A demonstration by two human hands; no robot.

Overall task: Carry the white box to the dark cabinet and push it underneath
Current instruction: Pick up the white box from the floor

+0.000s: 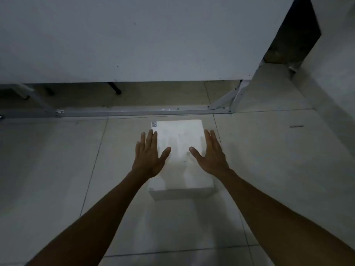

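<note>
White box (179,156) sits on the floor tiles (269,169), long axis pointing at the metal rail (134,112) just beyond. Your left hand (148,156) and right hand (210,155) hover spread flat over its side edges, equally near, gripping nothing.

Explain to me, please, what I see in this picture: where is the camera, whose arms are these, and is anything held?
There is no machine here. The single picture comes from a camera worn on a person's head, looking forward and down, so the two bare arms belong to that person. A white box lies on the tiled floor. The left hand and the right hand are spread open at the box's two sides; whether they touch it I cannot tell, and nothing is gripped. Just beyond the box a metal bar runs along the floor, and above it is a large pale panel with a gap beneath.
</note>
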